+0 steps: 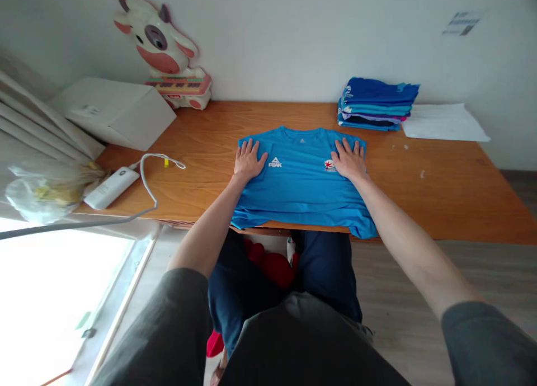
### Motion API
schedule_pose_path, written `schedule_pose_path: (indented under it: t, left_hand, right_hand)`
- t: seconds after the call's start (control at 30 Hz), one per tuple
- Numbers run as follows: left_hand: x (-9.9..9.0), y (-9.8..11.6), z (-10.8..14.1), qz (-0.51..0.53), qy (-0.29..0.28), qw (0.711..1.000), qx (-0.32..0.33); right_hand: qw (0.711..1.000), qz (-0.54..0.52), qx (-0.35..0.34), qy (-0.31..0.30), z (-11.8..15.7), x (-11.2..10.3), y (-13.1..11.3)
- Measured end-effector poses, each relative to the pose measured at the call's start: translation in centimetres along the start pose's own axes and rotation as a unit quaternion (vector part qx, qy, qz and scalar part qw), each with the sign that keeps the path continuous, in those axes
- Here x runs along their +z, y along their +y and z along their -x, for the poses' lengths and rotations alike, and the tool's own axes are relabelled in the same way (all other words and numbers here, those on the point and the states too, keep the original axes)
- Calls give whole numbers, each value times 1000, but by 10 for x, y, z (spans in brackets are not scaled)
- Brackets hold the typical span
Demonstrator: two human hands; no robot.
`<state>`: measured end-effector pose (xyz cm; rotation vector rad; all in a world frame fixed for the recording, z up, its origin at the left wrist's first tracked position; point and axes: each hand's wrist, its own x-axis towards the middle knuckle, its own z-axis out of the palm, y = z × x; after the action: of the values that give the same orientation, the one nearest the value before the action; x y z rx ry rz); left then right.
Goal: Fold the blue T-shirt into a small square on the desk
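Note:
A blue T-shirt lies front side up on the wooden table, its collar toward the wall. It bears a white PEAK logo and a small red-and-white badge. The lower part is bunched at the table's front edge and hangs slightly over it at the right. My left hand rests flat on the left shoulder area as I see it, fingers spread. On the opposite side my right hand presses flat near the badge, its fingers also apart. Neither hand grips the cloth.
A stack of folded clothes stands by the wall, beside white paper. At left are a cow-shaped toy keyboard, a white box, a white device with a cable, and a plastic bag. The wooden table ends above my legs.

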<state>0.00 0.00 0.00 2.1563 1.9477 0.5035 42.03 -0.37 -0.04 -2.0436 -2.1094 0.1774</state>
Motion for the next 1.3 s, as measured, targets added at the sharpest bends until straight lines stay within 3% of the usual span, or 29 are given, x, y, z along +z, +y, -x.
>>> schedule_pose_path:
  t: [0.17,0.3,0.4,0.5,0.6,0.7,0.83,0.97,1.1,1.3]
  left_hand:
    - [-3,-3,-8,80,35,996,-18]
    - [-29,2,14,186,139,973,-7]
    - [-57,9,76,251,166,953,44]
    - [-77,9,164,239,163,953,90]
    - [-82,-1,241,182,164,961,131]
    - [-76,-15,280,111,120,981,102]
    - [-70,-22,285,105,67,991,42]
    - [-74,-21,266,151,86,985,3]
    - [-72,-26,239,77,85,992,-46]
    - [-64,-38,218,92,69,991,-70]
  right_hand:
    - [998,-44,4,39,-1,-7,-7]
    - [976,-133,-1,175,18,-35,-10]
    - [948,-218,-60,225,73,-58,3]
    - [939,-250,-109,208,161,-71,24]
    - [948,-229,-162,150,244,-71,39]
    - [960,-172,-187,116,290,-61,43]
    - [979,-133,-127,84,294,-51,33]
    - [992,-94,-48,69,274,-49,30]
    - [996,-47,-41,64,253,-48,36]
    - [985,-163,-43,25,238,-53,35]
